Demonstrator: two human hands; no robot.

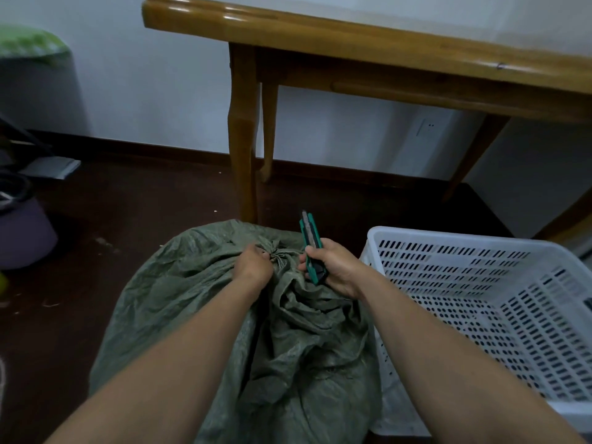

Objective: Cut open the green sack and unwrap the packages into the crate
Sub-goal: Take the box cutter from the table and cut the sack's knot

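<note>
A full green woven sack [179, 299] stands on the dark floor in front of me, its neck gathered and tied at the top [283, 256]. My left hand [253, 267] grips the bunched fabric just left of the tie. My right hand [333, 270] holds a green utility knife [310, 241] upright beside the tie, blade end pointing up and away. The white perforated plastic crate [499, 302] sits on the floor right of the sack, touching it, and holds nothing that I can see.
A wooden table [352, 49] stands behind the sack, one leg [243, 155] just beyond it. At the left edge sits a purple bucket [22, 235]. A white wall with a socket [427, 126] closes the back.
</note>
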